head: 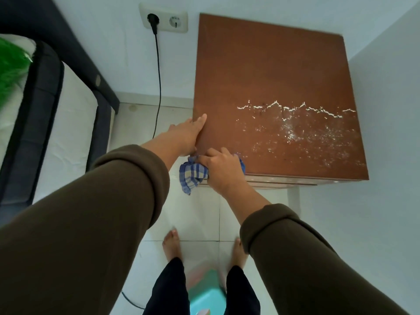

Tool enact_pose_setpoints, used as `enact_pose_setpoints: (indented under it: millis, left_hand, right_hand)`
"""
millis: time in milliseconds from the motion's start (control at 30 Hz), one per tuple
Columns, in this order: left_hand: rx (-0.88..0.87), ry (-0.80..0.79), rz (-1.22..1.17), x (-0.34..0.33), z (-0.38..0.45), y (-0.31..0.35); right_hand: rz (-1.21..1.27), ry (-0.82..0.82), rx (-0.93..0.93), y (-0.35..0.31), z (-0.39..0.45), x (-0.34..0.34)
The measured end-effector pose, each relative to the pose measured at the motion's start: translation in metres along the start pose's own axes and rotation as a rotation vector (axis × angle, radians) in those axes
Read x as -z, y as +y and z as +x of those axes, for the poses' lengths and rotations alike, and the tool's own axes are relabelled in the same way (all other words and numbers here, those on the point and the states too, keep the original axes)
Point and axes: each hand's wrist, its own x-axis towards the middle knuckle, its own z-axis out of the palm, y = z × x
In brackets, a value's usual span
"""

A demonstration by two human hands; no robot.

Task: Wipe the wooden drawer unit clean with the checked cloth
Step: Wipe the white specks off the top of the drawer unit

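The wooden drawer unit [270, 71] stands against the wall, seen from above, its brown top facing me. White powder [293, 130] lies in a jagged line and scattered specks across the near right part of the top. My right hand [220, 167] grips the bunched blue checked cloth [192, 176] at the unit's near left corner, with part of the cloth hanging over the edge. My left hand [188, 135] lies with straight fingers along the unit's left edge, just behind the cloth.
A bed with a dark frame [43, 105] runs along the left. A wall socket [163, 19] holds a black plug whose cable [159, 87] drops to the tiled floor beside the unit. A teal object [204, 292] sits on the floor by my bare feet.
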Motion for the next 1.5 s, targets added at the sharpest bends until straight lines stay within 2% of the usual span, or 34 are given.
enact_pose_setpoints:
  millis: [167,267,567,800,967,1233,1400,1500]
  left_hand:
    - [0.051,0.017,0.047,-0.007,-0.010,0.015]
    - [0.066,0.038,0.072,-0.003,-0.007,0.018]
    - [-0.006,0.082,0.142,0.006,0.045,0.021]
    - [0.073,-0.014,0.205,0.020,0.080,0.033]
    - [0.156,0.003,0.117,0.021,0.081,0.041]
    - [0.169,-0.040,0.158,0.022,0.082,0.041]
    - [0.160,-0.100,0.172,0.025,0.082,0.038]
    - [0.126,-0.071,0.146,0.024,0.081,0.034]
  right_hand:
    - [0.023,-0.108,0.086,0.011,-0.017,0.004]
    - [0.042,-0.126,0.060,0.029,-0.008,0.024]
    - [0.092,0.128,-0.126,0.079,0.053,0.077]
    - [0.035,0.199,-0.172,0.112,0.109,0.085]
    - [0.029,0.164,-0.178,0.124,0.136,0.093]
    - [0.026,0.013,-0.179,0.129,0.158,0.093]
    - [0.026,0.009,-0.157,0.122,0.128,0.077]
    - [0.027,-0.022,-0.124,0.112,0.091,0.063]
